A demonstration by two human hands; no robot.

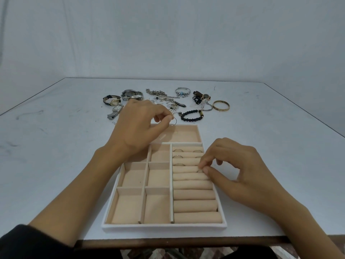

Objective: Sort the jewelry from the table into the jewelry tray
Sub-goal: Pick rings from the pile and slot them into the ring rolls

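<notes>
Ring-seating step: the right hand (237, 165) pinches a ring (200, 171) between the right-side rolls of the jewelry tray (164, 227). The left hand (138, 126) pinches what seems a thin hoop (175, 121) over the far compartment. Next move: press the ring home, then release.

Loose black sleeve (28, 242) bunched at 7 o'clock; left hand (138, 126), right hand (237, 165) and forearms (89, 184) bare.

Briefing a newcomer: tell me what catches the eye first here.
The right hand pinches a ring between the rolls on the right of the tray, front and centre. The left hand holds a thin hoop above the tray's far end. Behind it, a jewelry pile of watches, chains and bracelets lies on the table.
</notes>
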